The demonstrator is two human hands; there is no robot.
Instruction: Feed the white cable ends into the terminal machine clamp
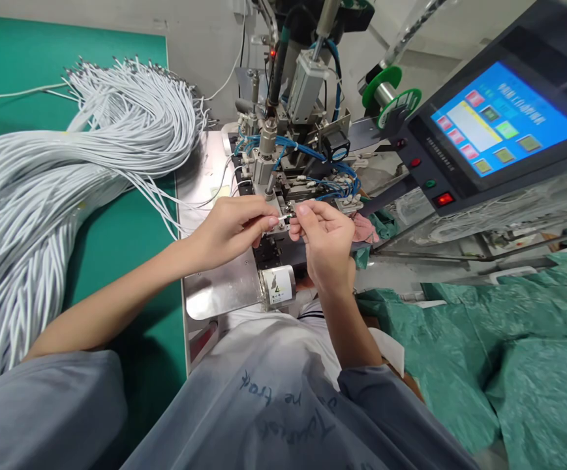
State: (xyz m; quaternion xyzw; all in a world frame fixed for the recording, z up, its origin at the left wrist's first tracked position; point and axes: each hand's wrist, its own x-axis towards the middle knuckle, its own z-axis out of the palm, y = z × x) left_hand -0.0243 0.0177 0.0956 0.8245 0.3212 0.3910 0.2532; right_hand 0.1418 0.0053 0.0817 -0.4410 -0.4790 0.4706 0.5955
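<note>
Between thumb and fingers, my left hand (pixel 237 230) pinches the end of a white cable (pixel 283 217) just in front of the machine (pixel 267 153). My right hand (pixel 326 238) is closed at the cable's tip, its thumb and index finger on a small part too small to make out. The two hands almost meet over the machine's front fixture. Left of them, a large bundle of white cables (pixel 131 140) lies on a green table, some strands running toward the machine.
A control panel with a lit blue screen (pixel 503 124) stands at the right. Beside it is a green spool (pixel 385 94). A metal plate (pixel 224 287) lies below my left hand. Green plastic sheeting (pixel 459 339) fills the lower right. The green table (pixel 107 241) extends along the left.
</note>
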